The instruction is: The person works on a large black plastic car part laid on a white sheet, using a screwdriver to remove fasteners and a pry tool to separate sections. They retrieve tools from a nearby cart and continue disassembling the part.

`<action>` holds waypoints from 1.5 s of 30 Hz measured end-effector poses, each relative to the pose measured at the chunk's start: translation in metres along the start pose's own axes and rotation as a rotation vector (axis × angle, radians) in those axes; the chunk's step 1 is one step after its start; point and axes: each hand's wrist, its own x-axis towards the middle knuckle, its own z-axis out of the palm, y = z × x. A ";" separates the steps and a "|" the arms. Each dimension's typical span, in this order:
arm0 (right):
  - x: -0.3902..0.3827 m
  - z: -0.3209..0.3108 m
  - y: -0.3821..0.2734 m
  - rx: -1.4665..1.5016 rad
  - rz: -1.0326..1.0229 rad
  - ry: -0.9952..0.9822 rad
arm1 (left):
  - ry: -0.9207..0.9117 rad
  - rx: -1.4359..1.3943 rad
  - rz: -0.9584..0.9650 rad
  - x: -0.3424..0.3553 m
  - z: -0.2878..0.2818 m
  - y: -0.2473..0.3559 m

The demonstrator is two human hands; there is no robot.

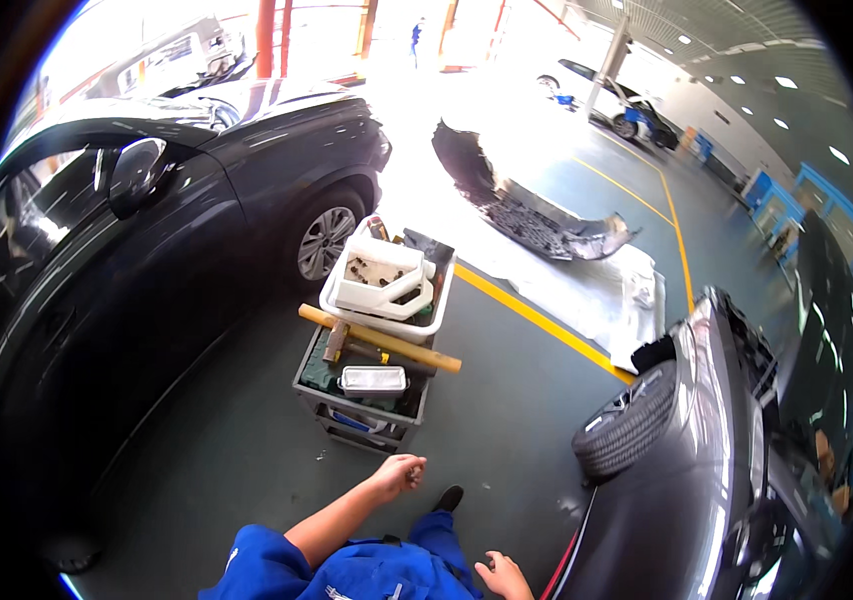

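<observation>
Dark-grey tiered tool cart (347, 402) stands ahead, nearer left hand (403, 474): curled, can't tell if holding; right hand (505, 577) loosely spread.

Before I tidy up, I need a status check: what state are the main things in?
Left hand, fingers curled, contents unclear
Right hand, fingers apart
Cart, upright, loaded
White tub, upright, loaded
White jug, cut open
Yellowish bar, laid across cart
Hammer, lying down
Bumper, detached, lying down

Single fisheye view, worn at head height, faces downward and forward: blue-clothed torso (372, 572) near at lower centre, grey tiered cart (355, 405) farther, mid-frame.
</observation>
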 end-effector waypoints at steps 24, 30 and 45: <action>0.568 -0.270 -0.168 -0.412 -0.590 -0.484 | 1.348 0.342 0.086 0.227 -0.035 0.357; 0.628 -0.279 -0.237 -0.701 -0.889 -0.710 | 1.208 0.284 0.004 0.247 -0.035 0.368; 0.769 -0.309 -0.340 -0.606 -1.163 -0.648 | 1.326 -0.182 0.211 0.159 0.033 0.353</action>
